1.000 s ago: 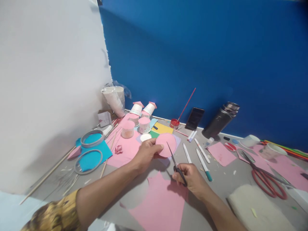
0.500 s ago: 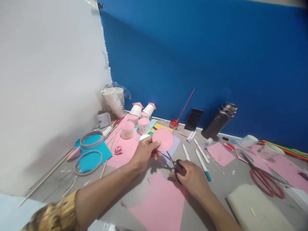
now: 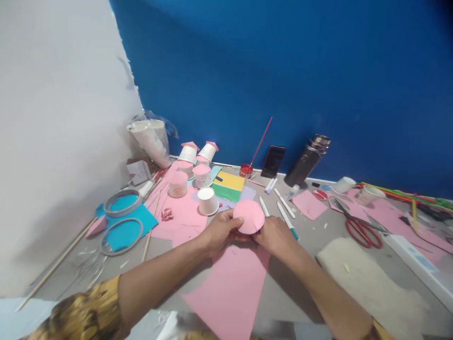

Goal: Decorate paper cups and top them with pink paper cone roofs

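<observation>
My left hand pinches a pink paper circle at its left edge, thumb on top. A short slit runs in from the circle's lower right edge. Against that right edge is my right hand, its fingers curled and partly hidden below the paper. The small black-handled scissors in that hand are almost wholly covered; only a dark bit shows under the circle. Beneath both hands lies a cut sheet of pink paper. A white paper cup stands just beyond my left hand.
Several decorated cups with pink paper tops stand at the back left. Grey rings rest on blue paper. Markers, a phone and a dark flask lie beyond my right hand. Large red-handled scissors lie at right.
The view has shifted, and the white cup shows fully. My right hand has come up to the circle's right edge, and the scissors have gone behind the paper. My left hand still holds the circle.
</observation>
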Motion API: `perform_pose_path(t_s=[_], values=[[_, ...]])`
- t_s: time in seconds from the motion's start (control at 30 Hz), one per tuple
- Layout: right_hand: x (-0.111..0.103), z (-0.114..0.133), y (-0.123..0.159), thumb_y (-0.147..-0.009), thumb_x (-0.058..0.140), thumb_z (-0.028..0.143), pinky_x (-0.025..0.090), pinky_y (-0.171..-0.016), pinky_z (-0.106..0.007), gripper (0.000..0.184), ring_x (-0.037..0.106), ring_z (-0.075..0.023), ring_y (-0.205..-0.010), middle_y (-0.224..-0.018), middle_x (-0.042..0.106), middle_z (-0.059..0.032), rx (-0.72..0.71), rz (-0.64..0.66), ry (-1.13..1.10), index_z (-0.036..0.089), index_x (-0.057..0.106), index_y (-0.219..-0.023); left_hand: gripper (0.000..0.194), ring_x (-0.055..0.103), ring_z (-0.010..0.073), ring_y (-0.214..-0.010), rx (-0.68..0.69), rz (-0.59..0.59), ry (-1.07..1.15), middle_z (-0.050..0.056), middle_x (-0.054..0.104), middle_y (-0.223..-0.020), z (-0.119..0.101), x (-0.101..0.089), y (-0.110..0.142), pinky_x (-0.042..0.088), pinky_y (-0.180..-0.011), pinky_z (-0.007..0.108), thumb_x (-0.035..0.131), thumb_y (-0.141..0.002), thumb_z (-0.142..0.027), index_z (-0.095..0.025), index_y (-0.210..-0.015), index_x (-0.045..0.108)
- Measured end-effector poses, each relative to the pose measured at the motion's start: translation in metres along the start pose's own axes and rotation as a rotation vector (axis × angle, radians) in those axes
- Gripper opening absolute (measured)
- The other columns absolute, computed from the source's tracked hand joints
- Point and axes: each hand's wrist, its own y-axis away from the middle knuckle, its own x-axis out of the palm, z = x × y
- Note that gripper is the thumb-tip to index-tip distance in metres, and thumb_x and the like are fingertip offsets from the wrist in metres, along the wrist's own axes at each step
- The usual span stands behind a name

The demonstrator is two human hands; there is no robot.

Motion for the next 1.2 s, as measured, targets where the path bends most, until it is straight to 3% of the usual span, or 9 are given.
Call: perform_pose_path(t_s=[0.07,0.2,0.3,0.4,0.53,0.67,0.93,1.07,1.2], values=[[-0.002,0.001,0.000,-0.091,0.062,0.028,0.040,-0.068,-0.032,0.025,0.077,-0.0305,-0.091,-0.100,0.081,-0.0160,-0.020,-0.006,-0.035,0.018,0.080,-0.104,0.033,0.073,0.0226,-0.077,0.041,-0.008,0.005,0.013,0.075,-0.087,0.006,0.000,-0.002,0.062,-0.075,0.037,0.084,-0.071,-0.033,-0.010,-0.093,0.073],[-0.003,0.002,0.000,-0.094,0.062,0.034,0.037,-0.066,-0.031,0.024,0.076,-0.0297,-0.091,-0.102,0.082,-0.0146,-0.022,-0.050,-0.096,0.019,0.079,-0.101,0.014,0.067,0.0182,-0.067,0.149,-0.108,-0.162,0.009,0.072,-0.075,0.011,-0.002,-0.006,0.057,-0.066,0.031,0.077,-0.073,-0.022,-0.011,-0.081,0.073],[-0.002,0.002,-0.001,-0.093,0.064,0.040,0.035,-0.064,-0.031,0.027,0.075,-0.0296,-0.086,-0.098,0.082,-0.0151,-0.006,-0.053,-0.114,0.019,0.079,-0.097,0.014,0.066,0.0181,-0.066,0.148,-0.092,-0.191,0.009,0.072,-0.076,0.014,-0.004,-0.007,0.056,-0.066,0.031,0.073,-0.073,-0.021,-0.010,-0.082,0.073],[-0.001,0.001,-0.002,-0.085,0.072,0.037,0.035,-0.063,-0.030,0.020,0.073,-0.0273,-0.082,-0.093,0.081,-0.0121,-0.011,-0.017,-0.199,0.020,0.080,-0.092,0.015,0.066,0.0179,-0.068,0.144,-0.076,-0.193,0.009,0.072,-0.078,0.018,-0.005,-0.008,0.055,-0.063,0.030,0.073,-0.071,-0.021,-0.010,-0.081,0.073],[-0.002,-0.004,-0.003,-0.072,0.080,0.030,0.038,-0.062,-0.027,0.015,0.067,-0.0221,-0.075,-0.081,0.079,-0.0042,-0.089,0.025,-0.469,0.023,0.079,-0.086,0.009,0.062,0.0152,-0.060,0.144,-0.104,-0.239,0.006,0.068,-0.068,0.022,-0.003,-0.008,0.049,-0.054,0.025,0.073,-0.070,-0.020,-0.012,-0.073,0.070],[0.001,-0.018,-0.008,-0.069,0.080,0.027,0.043,-0.062,-0.024,0.017,0.063,-0.0189,-0.075,-0.080,0.077,-0.0006,-0.175,0.127,-0.697,0.021,0.077,-0.085,0.015,0.054,0.0118,-0.050,0.128,-0.189,-0.262,0.000,0.058,-0.056,0.025,0.001,-0.009,0.039,-0.045,0.021,0.074,-0.068,-0.019,-0.015,-0.062,0.061],[-0.011,-0.055,-0.010,-0.081,0.071,0.030,0.051,-0.076,-0.029,0.028,0.066,-0.0200,-0.085,-0.093,0.075,-0.0043,-0.309,0.413,-0.924,0.015,0.075,-0.105,0.007,0.066,0.0177,-0.062,0.092,-0.227,-0.242,0.006,0.069,-0.069,0.021,0.005,-0.008,0.052,-0.055,0.027,0.073,-0.069,-0.017,-0.013,-0.070,0.067],[-0.017,-0.064,-0.010,-0.084,0.073,0.050,0.051,-0.074,-0.028,0.040,0.066,-0.0194,-0.085,-0.097,0.074,-0.0080,-0.290,0.308,-1.075,0.014,0.073,-0.100,0.013,0.061,0.0148,-0.053,0.094,-0.249,-0.254,0.002,0.064,-0.059,0.012,0.005,-0.006,0.050,-0.051,0.026,0.075,-0.069,-0.017,-0.015,-0.063,0.064],[-0.007,-0.061,-0.014,-0.080,0.075,0.062,0.045,-0.056,-0.025,0.046,0.055,-0.0120,-0.056,-0.064,0.063,0.0006,-0.102,0.123,-1.147,0.017,0.066,-0.076,0.017,0.062,0.0173,-0.048,0.027,-0.206,-0.213,0.007,0.068,-0.062,0.010,0.005,-0.005,0.047,-0.043,0.027,0.079,-0.071,-0.024,-0.014,-0.068,0.067]])
